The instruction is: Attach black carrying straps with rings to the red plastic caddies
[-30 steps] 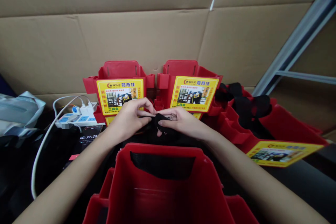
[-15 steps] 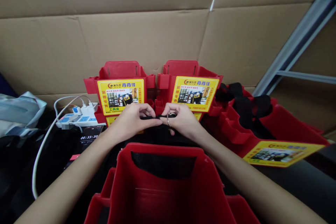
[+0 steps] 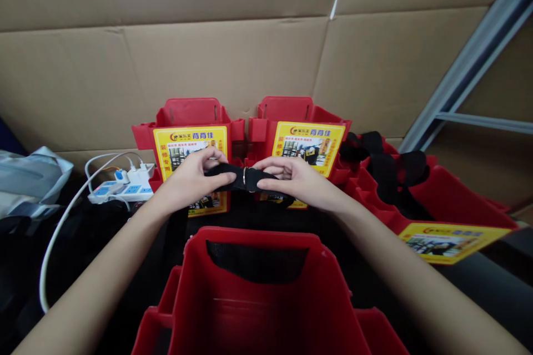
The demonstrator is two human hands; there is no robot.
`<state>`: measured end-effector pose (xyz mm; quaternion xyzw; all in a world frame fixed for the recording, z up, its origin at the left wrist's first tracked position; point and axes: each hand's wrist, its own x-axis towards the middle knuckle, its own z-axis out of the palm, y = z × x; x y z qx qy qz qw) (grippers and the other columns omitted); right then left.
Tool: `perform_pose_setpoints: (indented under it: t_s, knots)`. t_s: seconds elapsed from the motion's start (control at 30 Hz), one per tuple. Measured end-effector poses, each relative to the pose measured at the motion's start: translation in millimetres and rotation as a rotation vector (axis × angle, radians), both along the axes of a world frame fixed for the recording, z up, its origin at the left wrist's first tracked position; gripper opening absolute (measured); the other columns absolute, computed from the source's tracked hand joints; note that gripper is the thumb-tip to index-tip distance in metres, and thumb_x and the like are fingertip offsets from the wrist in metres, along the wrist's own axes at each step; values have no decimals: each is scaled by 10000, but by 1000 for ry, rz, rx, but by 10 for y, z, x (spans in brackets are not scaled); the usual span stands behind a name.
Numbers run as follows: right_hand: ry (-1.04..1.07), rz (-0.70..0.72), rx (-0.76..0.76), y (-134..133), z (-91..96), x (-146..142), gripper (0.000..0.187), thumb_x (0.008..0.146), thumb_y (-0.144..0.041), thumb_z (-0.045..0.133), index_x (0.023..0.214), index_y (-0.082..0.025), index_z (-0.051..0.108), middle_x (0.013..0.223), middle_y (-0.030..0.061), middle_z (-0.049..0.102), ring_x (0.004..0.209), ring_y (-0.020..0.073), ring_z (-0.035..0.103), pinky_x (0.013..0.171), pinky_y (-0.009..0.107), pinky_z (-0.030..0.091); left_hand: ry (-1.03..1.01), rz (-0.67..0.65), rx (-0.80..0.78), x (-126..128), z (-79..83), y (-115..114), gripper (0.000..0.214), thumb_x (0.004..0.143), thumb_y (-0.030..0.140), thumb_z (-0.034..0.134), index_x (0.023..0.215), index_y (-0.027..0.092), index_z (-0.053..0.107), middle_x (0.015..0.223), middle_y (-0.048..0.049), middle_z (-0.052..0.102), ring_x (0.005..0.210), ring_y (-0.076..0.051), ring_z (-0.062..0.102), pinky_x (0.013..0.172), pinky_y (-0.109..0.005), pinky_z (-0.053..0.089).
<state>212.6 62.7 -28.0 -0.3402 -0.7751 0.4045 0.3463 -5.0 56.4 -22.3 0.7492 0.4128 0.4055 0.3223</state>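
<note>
A black strap (image 3: 227,171) stretches level between my two hands, with a metal ring (image 3: 245,177) around it near the middle. My left hand (image 3: 199,173) pinches the strap just left of the ring, thumb along the front. On the other side, my right hand (image 3: 291,177) grips it close to the ring, and a loop of the strap hangs beneath those fingers. Nearer to me stands a red plastic tool box (image 3: 266,310), its mouth facing up. Black webbing (image 3: 258,260) crosses behind the wide slot in its back wall.
Two red boxes with yellow labels, a left one (image 3: 191,111) and a right one (image 3: 287,108), stand against the cardboard (image 3: 233,61). More red boxes (image 3: 453,188) with black straps lie to the right. A white power strip (image 3: 125,191) with cables sits at left.
Both hands have risen slightly and moved apart along the strap. The ring, beside my right fingers before, now encircles the strap between the hands.
</note>
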Motion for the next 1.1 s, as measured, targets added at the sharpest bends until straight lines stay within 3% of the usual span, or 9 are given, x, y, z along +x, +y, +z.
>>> perform_pose_setpoints:
  t_s: [0.13, 0.27, 0.47, 0.7, 0.8, 0.9, 1.03, 1.1]
  knots:
    - [-14, 15, -16, 3, -16, -8, 269, 688, -328, 665, 885, -150, 615, 741, 2, 650, 695, 110, 589, 661, 237, 438, -23, -27, -59, -13, -20, 17, 216, 658, 286, 677, 777, 152, 557, 732, -13, 649, 644, -110, 584, 608, -218, 454]
    - [41, -128, 13, 36, 6, 32, 206, 668, -335, 673, 732, -145, 623, 712, 4, 645, 640, 103, 572, 613, 233, 429, -57, 61, -55, -135, 30, 40, 207, 609, 252, 714, 720, 149, 572, 675, 5, 634, 578, -97, 572, 549, -202, 438]
    - [64, -222, 124, 26, 54, 56, 215, 661, -374, 664, 709, -165, 642, 705, 14, 633, 619, 122, 558, 580, 255, 428, -80, 62, -60, -254, 84, 62, 231, 617, 239, 714, 785, 158, 578, 687, -5, 653, 597, -110, 594, 571, -217, 457]
    - [-47, -175, 108, 22, 104, 129, 231, 717, -393, 621, 758, -167, 651, 692, 3, 629, 605, 109, 544, 549, 234, 402, -103, 35, -68, -277, 71, 94, 184, 658, 206, 676, 806, 150, 582, 769, -22, 663, 701, -123, 616, 675, -244, 479]
    - [-262, -84, 120, 31, 198, 335, 254, 740, -413, 596, 837, -189, 665, 746, 9, 645, 637, 125, 559, 565, 246, 417, -159, 97, 28, -328, 128, 83, 168, 675, 200, 664, 812, 159, 575, 797, -15, 650, 730, -123, 606, 674, -229, 478]
    - [-380, -97, 265, -62, 348, 548, 226, 741, -384, 609, 896, -234, 675, 874, 14, 656, 809, 173, 580, 709, 285, 442, -261, 173, 227, -362, 242, -5, 158, 706, 209, 649, 831, 176, 558, 763, 11, 605, 685, -102, 566, 612, -194, 453]
    - [-86, -280, 456, -416, 522, 551, 173, 819, -316, 515, 923, -256, 641, 913, 12, 628, 885, 186, 560, 761, 314, 418, -435, 202, 666, -287, 391, -327, 65, 773, 163, 595, 807, 170, 540, 744, 34, 519, 695, -71, 489, 638, -181, 405]
    - [69, -239, 563, -648, 563, 426, 207, 862, -252, 424, 845, -242, 630, 838, 6, 593, 823, 156, 551, 732, 308, 413, -348, 109, 758, -201, 438, -558, 51, 815, 121, 520, 808, 171, 529, 752, 24, 510, 707, -87, 485, 653, -221, 401]
